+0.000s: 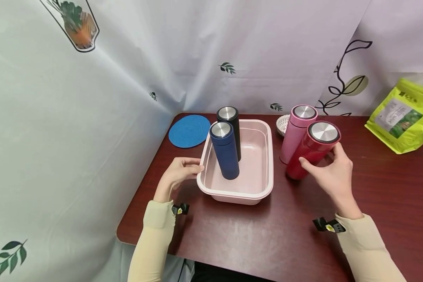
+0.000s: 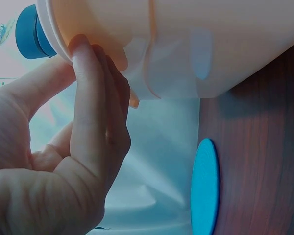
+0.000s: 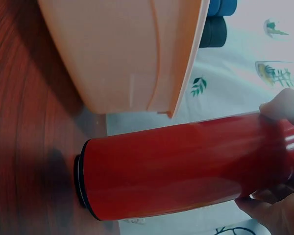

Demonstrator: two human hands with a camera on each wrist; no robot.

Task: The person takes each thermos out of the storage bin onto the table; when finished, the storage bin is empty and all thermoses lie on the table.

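Note:
My right hand grips a red thermos bottle around its upper body, thumb on the near side. The bottle leans a little, and its base is just off the tabletop in the right wrist view. Just behind it stands a pink thermos bottle, partly covered by the red one. With my left hand I pinch the left rim of a pale pink plastic basin, thumb on top and fingers beneath the lip. Inside the basin, a blue thermos bottle and a black one stand upright.
A round blue mat lies behind the basin to the left. A small white woven basket is partly hidden by the pink bottle. At the back right stands a yellow-green pouch. A printed curtain borders the dark wooden table.

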